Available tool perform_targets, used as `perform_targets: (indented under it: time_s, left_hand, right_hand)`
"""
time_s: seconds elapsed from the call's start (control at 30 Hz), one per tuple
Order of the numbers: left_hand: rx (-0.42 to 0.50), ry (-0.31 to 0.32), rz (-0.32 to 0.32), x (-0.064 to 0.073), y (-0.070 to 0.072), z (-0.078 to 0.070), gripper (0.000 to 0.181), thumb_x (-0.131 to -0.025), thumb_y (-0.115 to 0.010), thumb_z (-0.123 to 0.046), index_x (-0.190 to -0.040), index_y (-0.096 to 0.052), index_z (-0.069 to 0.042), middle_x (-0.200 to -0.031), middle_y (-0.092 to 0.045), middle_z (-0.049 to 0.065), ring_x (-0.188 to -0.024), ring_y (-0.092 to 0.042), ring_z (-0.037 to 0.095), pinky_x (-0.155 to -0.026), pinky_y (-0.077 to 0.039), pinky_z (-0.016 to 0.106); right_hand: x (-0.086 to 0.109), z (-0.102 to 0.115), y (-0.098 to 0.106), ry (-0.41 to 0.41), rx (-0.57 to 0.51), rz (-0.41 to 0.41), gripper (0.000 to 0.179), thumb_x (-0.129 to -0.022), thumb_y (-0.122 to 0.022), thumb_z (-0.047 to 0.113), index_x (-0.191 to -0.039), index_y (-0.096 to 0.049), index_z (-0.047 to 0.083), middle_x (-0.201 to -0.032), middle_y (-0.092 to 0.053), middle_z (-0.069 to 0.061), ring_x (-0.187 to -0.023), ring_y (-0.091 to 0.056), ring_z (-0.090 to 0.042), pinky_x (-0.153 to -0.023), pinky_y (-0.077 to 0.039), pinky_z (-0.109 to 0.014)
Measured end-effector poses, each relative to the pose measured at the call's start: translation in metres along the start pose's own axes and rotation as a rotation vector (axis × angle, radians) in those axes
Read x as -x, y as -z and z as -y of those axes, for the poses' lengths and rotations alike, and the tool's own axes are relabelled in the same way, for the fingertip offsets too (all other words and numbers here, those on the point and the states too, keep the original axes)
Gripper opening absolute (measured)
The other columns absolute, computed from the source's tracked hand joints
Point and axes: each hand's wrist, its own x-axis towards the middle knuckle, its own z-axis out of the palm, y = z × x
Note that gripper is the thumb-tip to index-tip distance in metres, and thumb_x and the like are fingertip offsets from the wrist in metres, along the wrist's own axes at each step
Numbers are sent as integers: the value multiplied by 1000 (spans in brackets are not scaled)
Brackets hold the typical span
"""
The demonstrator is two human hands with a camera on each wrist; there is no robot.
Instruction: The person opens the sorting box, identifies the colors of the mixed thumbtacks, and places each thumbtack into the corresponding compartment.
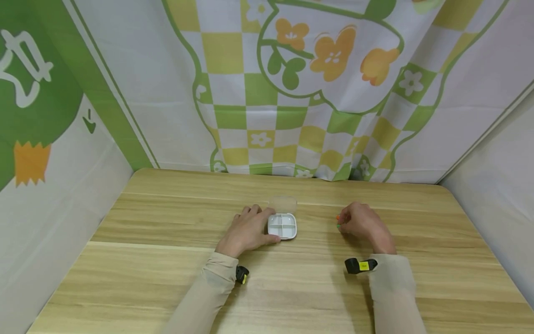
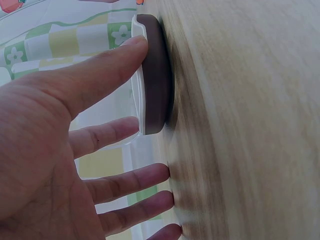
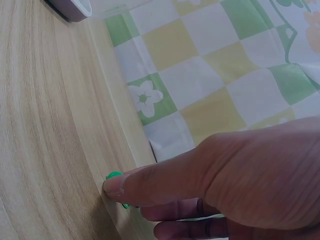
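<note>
A small square pill box (image 1: pixel 282 226) with a white four-part inside sits on the table, its clear lid (image 1: pixel 282 204) raised at the back. My left hand (image 1: pixel 249 230) holds it by the left side, thumb at the near edge and index finger at the far corner. In the left wrist view the box's dark outer side (image 2: pixel 156 75) shows, and the other fingers are spread with tips at the tabletop. To the right, my right hand (image 1: pixel 362 224) pinches a small green piece (image 3: pixel 114 174) close to the table. A small orange piece (image 1: pixel 338 217) shows beside its fingertips.
The wood-grain table (image 1: pixel 167 278) ends at a patterned curtain (image 1: pixel 267 120) behind, with fabric walls at left and right. Each wrist wears a black band-mounted device, such as the one at the right wrist (image 1: pixel 352 266).
</note>
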Motion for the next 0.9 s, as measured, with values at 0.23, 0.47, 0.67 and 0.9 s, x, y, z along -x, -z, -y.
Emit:
perform_targets:
  time_s: [0.23, 0.47, 0.67, 0.9]
  left_hand:
    - [-2, -3, -2, 0, 0, 0, 71, -84, -81, -48, -143, -56, -17, -122, -59, 14, -112, -53, 34, -93, -44, 55]
    - [4, -3, -3, 0, 0, 0, 71, -84, -82, -48, -143, -57, -17, -122, -59, 14, -113, -53, 35, -93, -44, 55]
    - [3, -2, -1, 0, 0, 0, 71, -84, -81, -48, -143, -56, -17, -123, -59, 14, -113, -53, 35, -93, -43, 55]
    - [6, 1, -5, 0, 0, 0, 71, -84, -81, -48, -142, -57, -17, -123, -59, 15, -113, -53, 35, -92, -44, 54]
  right_hand:
    - [2, 3, 0, 5, 3, -8, 5, -83, -79, 9, -84, -73, 9, -85, -71, 0, -78, -59, -18, -72, -49, -38]
    - [-2, 3, 0, 24, 15, -57, 3, -84, -75, 12, -85, -74, 10, -82, -68, 1, -77, -58, -18, -72, -49, -37]
    - [-4, 6, -1, 83, 36, -126, 5, -87, -71, 9, -84, -74, 11, -82, -66, 0, -79, -59, -19, -74, -49, -39]
    - [-7, 12, -3, 150, 14, -208, 4, -90, -72, 10, -89, -75, 9, -78, -61, 0, -72, -55, -17, -68, -46, -36]
